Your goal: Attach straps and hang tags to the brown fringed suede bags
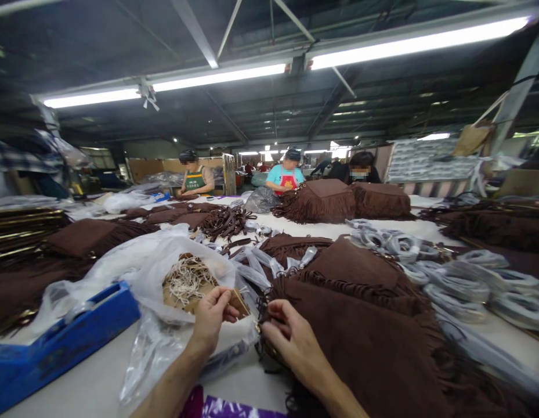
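Note:
My left hand point(212, 316) is closed in a pinch on a brown card tag point(239, 302) at the mouth of a clear plastic bag point(151, 261) that holds more tags with white strings point(186, 278). My right hand point(286, 337) is closed, its fingers curled on the edge of a brown suede fringed bag point(365, 331) lying in front of me. What the right fingers pinch is too small to name. The two hands are a few centimetres apart over the white table point(99, 383).
A blue tape dispenser point(55, 342) lies at the left. More brown fringed bags point(317, 200) are piled across the table, with brown straps point(228, 220) and wrapped grey bundles point(460, 278) at the right. Three other people work at the far side.

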The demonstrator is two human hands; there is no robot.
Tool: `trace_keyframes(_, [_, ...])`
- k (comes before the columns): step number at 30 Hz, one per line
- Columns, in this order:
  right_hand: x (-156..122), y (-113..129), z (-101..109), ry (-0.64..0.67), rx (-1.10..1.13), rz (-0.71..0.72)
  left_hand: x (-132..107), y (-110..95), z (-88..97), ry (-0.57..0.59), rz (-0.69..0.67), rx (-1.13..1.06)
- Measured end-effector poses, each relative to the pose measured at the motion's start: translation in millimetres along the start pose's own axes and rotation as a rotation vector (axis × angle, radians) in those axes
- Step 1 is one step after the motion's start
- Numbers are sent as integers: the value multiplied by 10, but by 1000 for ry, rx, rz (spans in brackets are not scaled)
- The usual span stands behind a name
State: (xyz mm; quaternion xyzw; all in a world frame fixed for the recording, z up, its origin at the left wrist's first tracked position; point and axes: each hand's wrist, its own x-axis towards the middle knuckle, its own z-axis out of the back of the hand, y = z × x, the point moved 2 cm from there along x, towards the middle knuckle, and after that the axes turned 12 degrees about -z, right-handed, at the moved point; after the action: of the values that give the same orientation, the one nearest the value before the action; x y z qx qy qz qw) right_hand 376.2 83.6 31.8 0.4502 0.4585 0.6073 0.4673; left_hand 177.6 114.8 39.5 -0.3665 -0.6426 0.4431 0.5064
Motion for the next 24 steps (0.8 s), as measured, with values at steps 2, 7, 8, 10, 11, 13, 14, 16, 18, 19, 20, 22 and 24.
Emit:
trace_keyframes(2, [-108, 23, 45, 14, -318, 117, -22, 22, -22, 22, -39, 58])
trace_keyframes(7, [-277, 172, 70, 77, -542, 147, -209, -23, -213, 418, -194, 241])
trace_keyframes(8, [-277, 216, 52, 81, -498, 140, -244, -53, -241, 473, -241, 259])
trace_keyframes(10, [-240, 273, 7, 17, -403, 94, -284, -129, -257, 499, -370, 313])
trace_keyframes(11, [-210, 278, -22, -26, -360, 69, -290, -167, -251, 503, -438, 349])
trace_keyframes(13, [-140, 252, -97, -46, -264, 53, -292, -225, -225, 539, -557, 422])
trace_keyframes(14, [-106, 227, -135, -27, -199, 62, -292, -241, -211, 572, -606, 443])
trace_keyframes(16, [-48, 169, -187, 9, -70, 73, -292, -243, -185, 620, -667, 448])
trace_keyframes(18, [-12, 116, -188, -1, -20, 53, -273, -213, -154, 573, -644, 412])
trace_keyframes(19, [-5, 94, -170, -23, -29, 39, -249, -192, -133, 511, -601, 381])
trace_keyframes(20, [-7, 77, -145, -42, -57, 31, -212, -169, -102, 424, -541, 338])
trace_keyframes(22, [-39, 48, -88, -61, -147, 54, -108, -133, -12, 202, -405, 215])
trace_keyframes(24, [-100, 14, -45, -34, -265, 127, 13, -129, 112, -39, -296, 60])
